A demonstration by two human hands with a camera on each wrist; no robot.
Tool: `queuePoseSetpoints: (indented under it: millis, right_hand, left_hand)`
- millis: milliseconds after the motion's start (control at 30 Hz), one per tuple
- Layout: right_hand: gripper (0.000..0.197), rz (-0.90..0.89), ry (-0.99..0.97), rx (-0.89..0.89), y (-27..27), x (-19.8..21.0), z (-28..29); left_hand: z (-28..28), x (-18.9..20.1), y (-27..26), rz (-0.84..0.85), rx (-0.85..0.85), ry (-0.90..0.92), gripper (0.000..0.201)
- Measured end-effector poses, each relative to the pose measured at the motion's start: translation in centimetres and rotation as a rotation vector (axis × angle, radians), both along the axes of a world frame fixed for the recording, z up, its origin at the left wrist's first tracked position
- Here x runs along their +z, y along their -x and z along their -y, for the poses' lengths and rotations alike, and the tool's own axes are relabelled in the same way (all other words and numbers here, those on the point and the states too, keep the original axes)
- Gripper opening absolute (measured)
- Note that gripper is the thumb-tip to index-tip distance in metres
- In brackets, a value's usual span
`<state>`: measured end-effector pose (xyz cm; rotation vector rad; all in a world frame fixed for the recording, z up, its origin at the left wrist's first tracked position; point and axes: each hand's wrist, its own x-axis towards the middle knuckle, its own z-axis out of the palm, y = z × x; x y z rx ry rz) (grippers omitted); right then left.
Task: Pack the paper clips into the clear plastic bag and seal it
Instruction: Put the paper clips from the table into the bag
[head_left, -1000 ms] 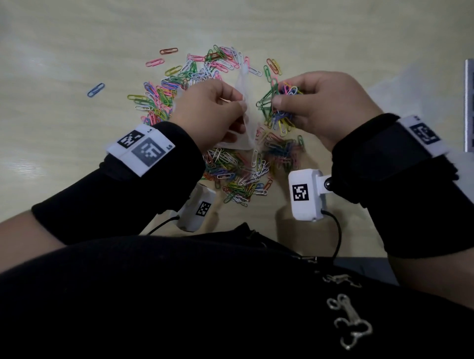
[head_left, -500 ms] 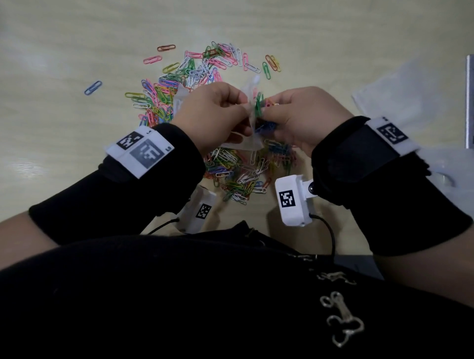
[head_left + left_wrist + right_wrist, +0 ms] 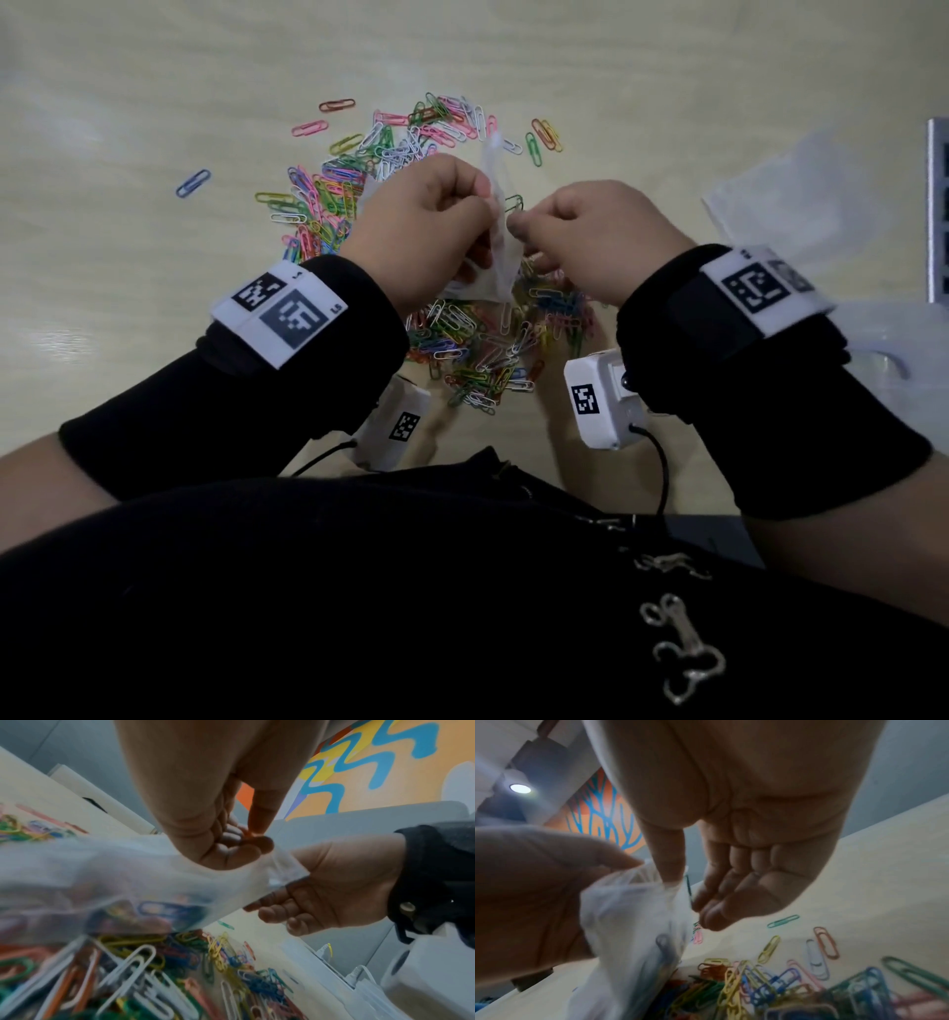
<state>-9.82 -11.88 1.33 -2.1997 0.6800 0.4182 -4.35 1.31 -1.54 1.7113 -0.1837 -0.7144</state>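
Observation:
A heap of coloured paper clips (image 3: pixel 462 339) lies on the pale table (image 3: pixel 128 128), lifted just above it is the clear plastic bag (image 3: pixel 500 257). My left hand (image 3: pixel 477 205) pinches the bag's top edge (image 3: pixel 257 845). Blue clips show through the bag (image 3: pixel 164 908). My right hand (image 3: pixel 518 226) is at the bag's mouth, thumb (image 3: pixel 670 862) against the plastic. Its curled fingers hold one green paper clip (image 3: pixel 688 890) upright beside the opening. That green paper clip (image 3: pixel 513 203) also pokes up between my two hands in the head view.
A second clear bag (image 3: pixel 785 200) lies flat at the right, with a grey metal edge (image 3: pixel 937 205) beyond it. White plastic (image 3: pixel 904 339) sits by my right wrist. A lone blue clip (image 3: pixel 192 183) lies apart at the left. Loose clips (image 3: pixel 824 943) spread under my right hand.
My right hand moved left with a bunch of clips to the bag's mouth. The bunch is gone from its fingers; only a green clip shows. The left hand kept holding the bag.

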Motion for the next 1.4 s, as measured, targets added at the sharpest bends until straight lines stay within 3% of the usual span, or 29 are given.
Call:
queuePoseSetpoints:
  millis: [100,233,500,667,800,900,1067,1200,1400]
  right_hand:
    - [0.03,0.104,0.1,0.044,-0.2,0.3,-0.2]
    - [0.009,0.334,0.177,-0.038,-0.3,1.6,-0.4]
    - [0.006,0.226,0.33,0.185,-0.2,2.5,-0.3]
    - [0.02,0.248,0.244,0.061,-0.4,1.9,0.0]
    - [0.03,0.125,0.257,0.119,-0.2,1.4,0.2]
    - [0.02,0.282,0.211,-0.001,0.0,2.1,0.0]
    - [0.016,0.271,0.228,-0.014,0.4,2.0,0.2]
    - [0.017,0.422,0.188,-0.1,0.4,2.4,0.2]
    - [0.022,0.351,-0.01,-0.159,0.1,0.9,-0.4]
  left_hand:
    - [-0.1,0.8,-0.1,0.114,0.058,0.003,0.014]
    - [-0.2,1.4,-0.6,0.187,0.146,0.002,0.009]
    - [-0.1,1.2,-0.5,0.131,0.072,-0.004,0.014]
    - [0.0,0.9,-0.5,0.114,0.054,-0.016,0.016]
    - [0.0,1.7,-0.2,0.133,0.111,0.057,0.015]
    - [-0.2,2.9,-0.4,0.21,0.207,0.15,0.01]
    - [-0.5,2.6,-1.1,0.255,0.295,0.002,0.009]
    - [-1.0,3.6,-1.3,0.382,0.325,0.04,0.016]
    - [-0.9,3.9,-0.7,0.459,0.286,0.035,0.022]
